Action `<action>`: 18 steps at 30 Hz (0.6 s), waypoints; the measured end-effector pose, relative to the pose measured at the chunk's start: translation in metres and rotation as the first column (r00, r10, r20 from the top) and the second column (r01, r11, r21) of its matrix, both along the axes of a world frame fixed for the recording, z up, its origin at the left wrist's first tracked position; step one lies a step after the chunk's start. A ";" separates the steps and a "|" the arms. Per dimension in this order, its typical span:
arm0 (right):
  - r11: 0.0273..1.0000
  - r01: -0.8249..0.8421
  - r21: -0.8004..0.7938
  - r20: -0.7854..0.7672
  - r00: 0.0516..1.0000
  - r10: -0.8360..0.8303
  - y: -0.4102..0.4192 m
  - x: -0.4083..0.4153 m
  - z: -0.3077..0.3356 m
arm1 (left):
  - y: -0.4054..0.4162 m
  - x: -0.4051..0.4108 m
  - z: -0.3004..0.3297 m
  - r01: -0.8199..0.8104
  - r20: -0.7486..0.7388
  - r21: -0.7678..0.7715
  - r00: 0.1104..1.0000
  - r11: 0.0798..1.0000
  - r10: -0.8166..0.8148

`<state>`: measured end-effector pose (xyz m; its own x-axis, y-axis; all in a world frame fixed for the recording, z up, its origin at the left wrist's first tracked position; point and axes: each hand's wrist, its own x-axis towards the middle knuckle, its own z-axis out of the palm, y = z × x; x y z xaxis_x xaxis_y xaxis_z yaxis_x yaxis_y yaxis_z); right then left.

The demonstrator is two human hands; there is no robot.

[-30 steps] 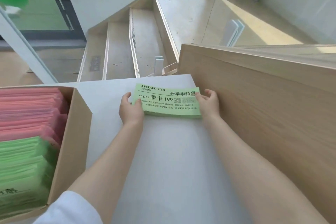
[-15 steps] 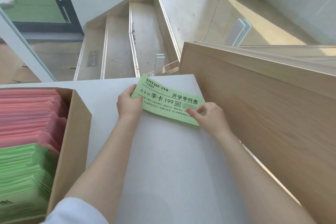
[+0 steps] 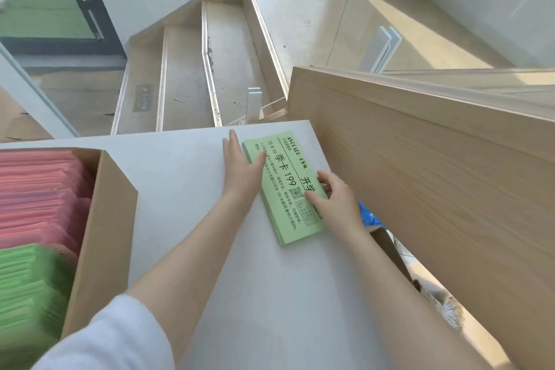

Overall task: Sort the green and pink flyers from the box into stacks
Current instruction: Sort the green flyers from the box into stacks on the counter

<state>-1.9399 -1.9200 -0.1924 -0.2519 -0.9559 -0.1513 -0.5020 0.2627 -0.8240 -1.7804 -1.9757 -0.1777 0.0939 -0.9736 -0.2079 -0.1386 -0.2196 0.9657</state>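
Note:
A stack of green flyers (image 3: 286,186) with black print lies on the white table (image 3: 192,189), turned lengthwise near the table's right edge. My left hand (image 3: 240,165) lies flat with straight fingers against the stack's left long edge, thumb on top. My right hand (image 3: 333,200) rests on the stack's right side, fingers bent over the top sheet and right edge. At the left stands an open cardboard box (image 3: 105,228) holding pink flyers (image 3: 39,192) at the back and green flyers (image 3: 30,288) at the front.
A tall wooden panel (image 3: 435,174) rises right beside the table's right edge. Beyond the table's far edge, stairs (image 3: 192,75) drop away. Something blue (image 3: 369,216) shows in the gap between table and panel.
The green stack has been turned from lying crosswise to lengthwise and shifted to the right. My left hand moved to its long left edge; my right hand came nearer along its right side.

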 end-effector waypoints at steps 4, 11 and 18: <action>0.999 0.038 -0.024 0.106 0.994 -0.035 0.009 -0.002 -0.004 | 0.077 -0.013 -0.002 0.042 -0.382 0.135 0.924 0.990 0.013; 0.995 0.085 -0.044 0.168 0.983 -0.076 0.002 -0.002 -0.006 | 0.067 -0.024 -0.021 0.175 -0.408 0.187 0.909 0.967 -0.085; 0.991 0.122 -0.050 0.131 0.985 -0.114 -0.021 -0.003 -0.003 | 0.036 -0.033 -0.007 0.138 -0.440 0.239 0.898 0.961 -0.020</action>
<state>-1.9431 -1.9414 -0.1950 -0.3455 -0.9286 -0.1350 -0.3602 0.2641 -0.8947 -1.8137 -1.9399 -0.1847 -0.1370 -0.8805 -0.4537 0.2487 -0.4740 0.8447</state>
